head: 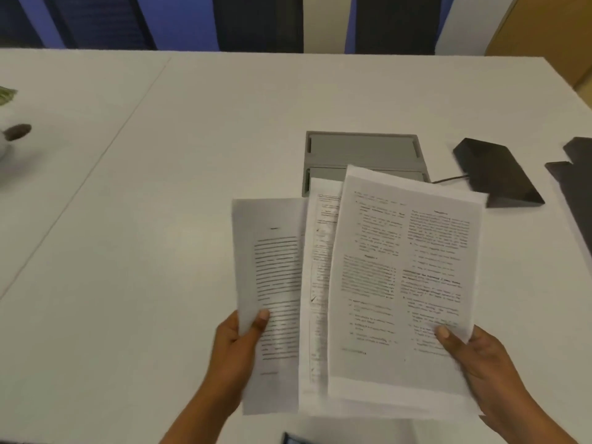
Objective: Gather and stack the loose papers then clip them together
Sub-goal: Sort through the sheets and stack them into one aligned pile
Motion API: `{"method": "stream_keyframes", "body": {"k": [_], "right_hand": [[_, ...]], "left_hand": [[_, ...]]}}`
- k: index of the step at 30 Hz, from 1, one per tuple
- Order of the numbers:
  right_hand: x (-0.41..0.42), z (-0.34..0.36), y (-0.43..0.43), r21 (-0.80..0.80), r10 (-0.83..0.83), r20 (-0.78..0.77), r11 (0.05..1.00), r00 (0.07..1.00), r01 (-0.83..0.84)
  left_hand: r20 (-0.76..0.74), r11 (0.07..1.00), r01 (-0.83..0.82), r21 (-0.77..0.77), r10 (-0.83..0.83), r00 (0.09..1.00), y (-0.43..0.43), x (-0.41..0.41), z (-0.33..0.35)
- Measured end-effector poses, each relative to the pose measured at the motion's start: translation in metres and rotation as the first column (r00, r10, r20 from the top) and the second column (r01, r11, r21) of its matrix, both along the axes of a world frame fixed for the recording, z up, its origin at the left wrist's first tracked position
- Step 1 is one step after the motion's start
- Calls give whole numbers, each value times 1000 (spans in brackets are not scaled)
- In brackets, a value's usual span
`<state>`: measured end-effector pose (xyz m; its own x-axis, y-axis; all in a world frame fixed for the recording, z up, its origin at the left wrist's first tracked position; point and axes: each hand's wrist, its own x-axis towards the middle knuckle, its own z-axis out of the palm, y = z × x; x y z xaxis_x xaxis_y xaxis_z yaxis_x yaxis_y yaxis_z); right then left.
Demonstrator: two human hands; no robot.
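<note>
White table (160, 219) fills the view, hands low and near its front edge. Beyond the hands, partly covered by the paper tops: a grey recessed cable box (362, 149) set in the tabletop. Beyond and outboard of the right hand: a black wedge-shaped device (496, 171) with a cord running toward the box, and further out more dark flat pieces (573, 187) at the frame edge, can't identify. Far out past the left hand: a small pot with a plant (12, 136), mostly cut off. Papers (400, 283) are off the table, spanning between both hands, fanned not squared: at least three printed sheets, rightmost on top, middle one (320, 283) showing only a strip, leftmost (272, 283) underneath and offset. Left hand (237, 344) is closed on the lower left edge of the leftmost sheet, thumb on the face, fingers behind. Right hand (480, 357) is pinching the lower right of the top sheet the same way. My read: gripping opposite lower edges keeps the fan supported while leaving it free to slide together, so this is mid-gather, edges not yet aligned. No clip visible anywhere; a dark blue object (294, 439) pokes in just below the papers, between the wrists, can't tell what it is. Clipping step not started.
</note>
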<state>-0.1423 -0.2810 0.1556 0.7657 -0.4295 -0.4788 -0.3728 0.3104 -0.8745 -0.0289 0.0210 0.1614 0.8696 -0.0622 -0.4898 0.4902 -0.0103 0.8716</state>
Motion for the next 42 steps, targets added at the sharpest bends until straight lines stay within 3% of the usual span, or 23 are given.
{"method": "stream_keyframes", "body": {"k": [7,15,20,28,37,42], "right_hand": [[16,-1,41,61,184,39,981,982,-186],[37,7,41,-24,214,68,977,974,-213],[65,18,39,-228,180,149,963,972,-143],[83,11,38,-363,210,231,924,950,-116],[75,-27,30,-342,261,118,917,958,-207],[74,-18,23,-263,215,91,947,972,-185]], "left_hand": [[-121,984,18,-177,-40,992,-28,-17,21],[87,983,168,-78,-161,983,-24,-3,21],[238,985,172,8,-169,956,-38,27,25],[435,984,162,79,-180,882,-55,41,8],[356,967,239,92,-256,899,-61,48,-8],[357,978,209,-13,-190,914,-54,60,14]]}}
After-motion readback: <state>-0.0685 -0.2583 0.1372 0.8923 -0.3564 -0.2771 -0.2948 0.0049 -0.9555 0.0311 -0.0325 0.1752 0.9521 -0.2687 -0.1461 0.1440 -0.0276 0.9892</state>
